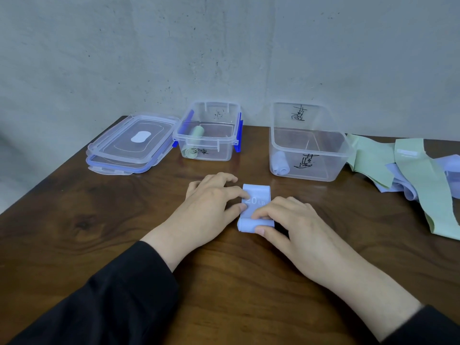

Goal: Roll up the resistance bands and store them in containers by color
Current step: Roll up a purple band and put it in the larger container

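Note:
A pale blue resistance band (256,192) marked "20 LB" lies partly rolled on the wooden table (99,220), its roll at the near end. My right hand (296,227) pinches the roll between thumb and fingers. My left hand (211,200) presses fingertips on the flat part at its left edge. A clear container with blue clips (209,145) holds two green rolls. A larger clear container (323,168) to the right holds one blue roll (281,164).
Two clear lids (129,145) are stacked at the back left. A loose heap of green and blue bands (418,168) lies at the right edge of the table. A grey wall rises just behind the containers.

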